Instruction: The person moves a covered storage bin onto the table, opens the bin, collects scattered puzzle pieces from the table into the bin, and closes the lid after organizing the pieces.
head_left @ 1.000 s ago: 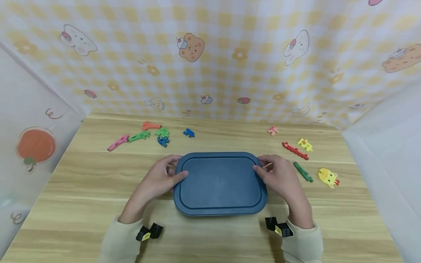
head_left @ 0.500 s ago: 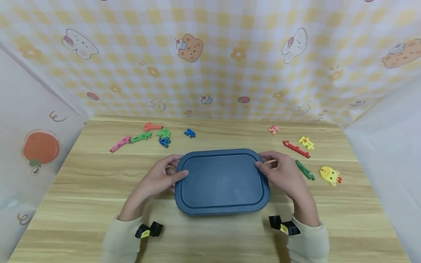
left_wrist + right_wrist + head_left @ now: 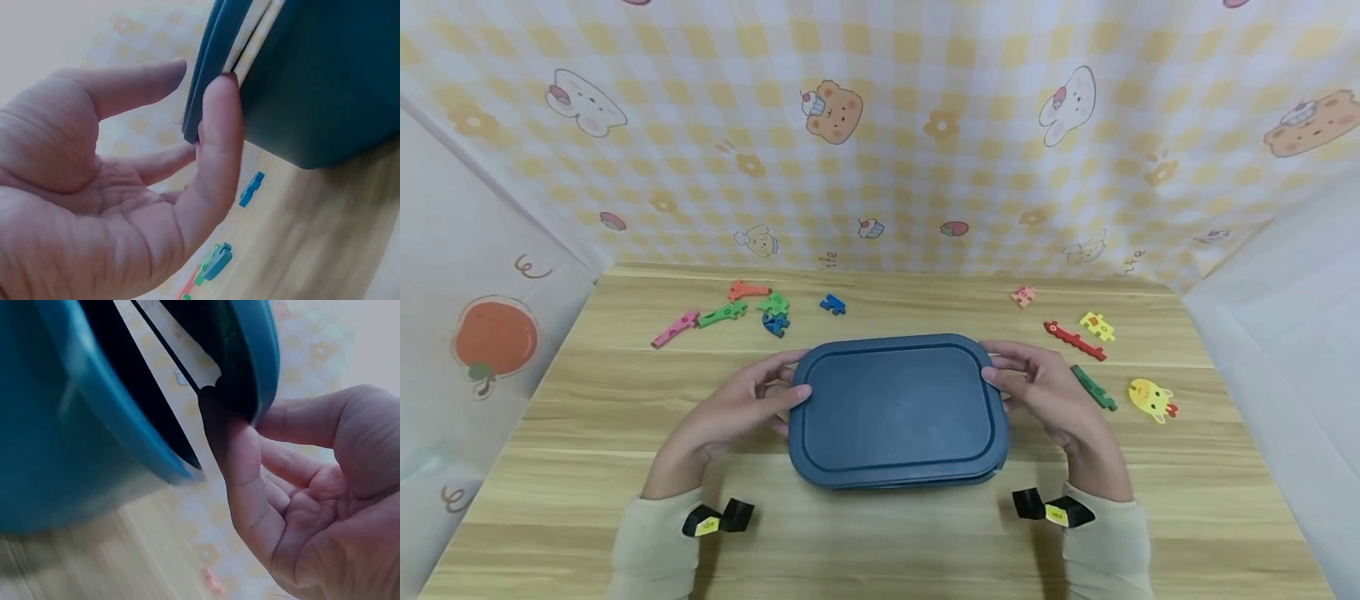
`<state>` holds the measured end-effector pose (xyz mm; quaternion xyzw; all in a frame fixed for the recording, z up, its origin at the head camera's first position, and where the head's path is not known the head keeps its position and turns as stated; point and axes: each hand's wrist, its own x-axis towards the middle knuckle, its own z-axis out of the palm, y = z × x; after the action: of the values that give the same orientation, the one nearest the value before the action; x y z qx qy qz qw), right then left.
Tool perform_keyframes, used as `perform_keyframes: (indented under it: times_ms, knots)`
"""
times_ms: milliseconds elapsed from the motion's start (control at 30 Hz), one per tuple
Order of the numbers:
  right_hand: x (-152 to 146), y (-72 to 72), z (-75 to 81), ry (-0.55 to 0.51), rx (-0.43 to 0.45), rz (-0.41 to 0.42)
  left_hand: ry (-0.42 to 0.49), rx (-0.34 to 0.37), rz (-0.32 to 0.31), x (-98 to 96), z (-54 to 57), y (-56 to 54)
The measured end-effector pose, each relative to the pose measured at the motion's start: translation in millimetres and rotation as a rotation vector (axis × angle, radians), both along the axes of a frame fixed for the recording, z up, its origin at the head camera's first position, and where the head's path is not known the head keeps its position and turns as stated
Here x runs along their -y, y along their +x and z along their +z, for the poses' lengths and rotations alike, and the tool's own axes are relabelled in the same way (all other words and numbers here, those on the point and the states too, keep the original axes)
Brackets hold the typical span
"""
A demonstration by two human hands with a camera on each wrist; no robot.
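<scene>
A dark blue-grey rectangular lid [image 3: 898, 408] lies over a box, which is mostly hidden beneath it in the head view. In the left wrist view a narrow gap separates the lid [image 3: 205, 75] from the box [image 3: 325, 94]; in the right wrist view the gap is wider between lid [image 3: 262, 356] and box [image 3: 62, 450]. My left hand [image 3: 737, 408] holds the lid's left edge, thumb above and fingers under the rim. At the opposite edge, my right hand [image 3: 1048, 387] pinches the lid the same way. The box's inside looks dark.
Several puzzle pieces lie at back left, among them a pink one [image 3: 675, 329] and a blue one [image 3: 832, 304]. To the right are a red piece [image 3: 1075, 341], a green piece [image 3: 1093, 387] and a yellow giraffe head [image 3: 1153, 401]. A checked curtain [image 3: 887, 167] hangs behind the table.
Both hands stay on the lid. It has tilted slightly, its right side farther back, and shifted a little left over the last half second. A box edge now shows below its front right.
</scene>
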<state>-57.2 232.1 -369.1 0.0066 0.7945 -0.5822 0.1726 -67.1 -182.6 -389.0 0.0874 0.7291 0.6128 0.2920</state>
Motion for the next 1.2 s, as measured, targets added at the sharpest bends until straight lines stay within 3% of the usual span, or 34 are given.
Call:
perform_keyframes:
  times_ms: [133, 433, 667, 967, 1200]
  knots:
    - [4.8, -2.8, -4.5, -0.027, -0.003, -0.016, 0.061, -0.026, -0.013, 6.5, 0.3, -0.4]
    - [12.3, -6.6, -8.3, -0.066, -0.021, -0.04, 0.217, 0.017, -0.053, 10.7, 2.0, 0.0]
    - [13.2, -6.5, -10.5, -0.064, -0.024, -0.027, 0.257, 0.049, -0.007, 11.0, -3.1, 3.3]
    - [15.4, -5.5, -4.9, 0.051, -0.077, 0.001, 0.324, 0.021, 0.042, 22.1, -8.9, 8.2]
    - [4.6, 1.5, -3.5, 0.176, -0.138, -0.006, 0.315, 0.01, 0.054, 34.0, -17.3, 15.9]
